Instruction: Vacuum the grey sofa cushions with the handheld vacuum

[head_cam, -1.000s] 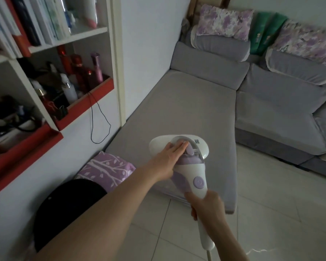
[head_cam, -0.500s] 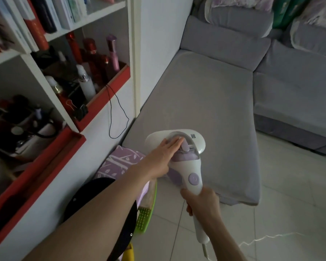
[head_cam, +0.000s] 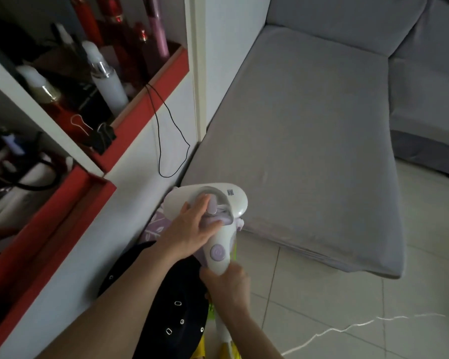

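**Vacuum held at the near corner of the seat cushion**

The person held the handheld vacuum with both hands at the near left corner of the grey seat cushion. The right hand was wrapped tightly around the lower part of the white handle, just below the purple power button. The left hand lay on top of the body, its fingers spread and pressed on the grey and purple cover; I could not tell if it pushed something there or only steadied the machine.

The wide white head of the vacuum sat over the cushion's near left corner; contact with the fabric could not be seen. The handle's long axis pointed from the person up toward the cushion, which stretched away forward and to the right. The cushion's own long axis ran away from the person toward the back cushions. The left hand was nearer to the cushion, the right one behind it. In my judgement, the coming move should be a push forward along this axis, beside the white wall. The white power cord lay on the tiled floor to the right and might pull.
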